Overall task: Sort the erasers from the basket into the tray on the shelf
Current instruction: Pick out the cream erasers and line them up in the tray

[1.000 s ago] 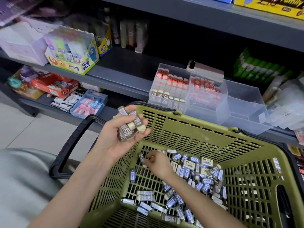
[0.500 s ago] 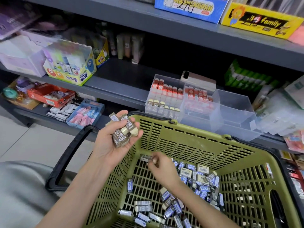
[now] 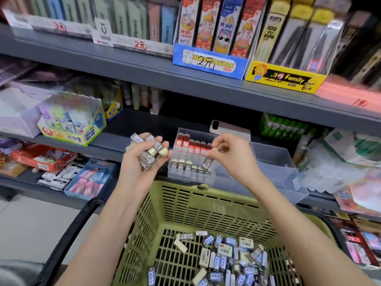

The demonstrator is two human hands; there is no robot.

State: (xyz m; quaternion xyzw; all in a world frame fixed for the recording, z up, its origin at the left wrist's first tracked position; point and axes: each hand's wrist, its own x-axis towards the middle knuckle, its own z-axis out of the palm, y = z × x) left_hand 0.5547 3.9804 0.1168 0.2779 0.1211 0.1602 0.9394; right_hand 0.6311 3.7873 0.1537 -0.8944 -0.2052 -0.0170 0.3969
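Directly beneath the pinch of the right hand (image 3: pixel 235 159), over the front of the clear tray (image 3: pixel 274 159): one brown-sleeved 2B eraser (image 3: pixel 206 164), held at its white end between thumb and forefinger, the other fingers loosely curled. Long axis close to upright, sleeved end down and slanted a little toward the left hand (image 3: pixel 140 168), hanging at the near end of the brown row (image 3: pixel 183 165) that stands in the tray.

Likely next: a short lowering straight down from the pinch into the gap at that end, with the axis squared up to match its neighbours. Right hand plainly the nearer of the two to that gap. Left hand at the far end of the row, just beside the tray's wall, palm up, fingers curled round a bundle of brown erasers (image 3: pixel 151 156).

Counted:
- One eraser in the right pinch.
- Roughly six in the left grip, overlap barring an exact figure.
- Six red-sleeved erasers (image 3: pixel 193 144) showing in the back row, beyond the fingertips.
- Brown row in two tiers, about four in each, too blurred for certainty.
- One tray, two compartments in view.
- One green basket (image 3: pixel 206 209) well below both hands, holding several dozen loose erasers (image 3: pixel 226 256), mostly blue-sleeved and too heaped to count.
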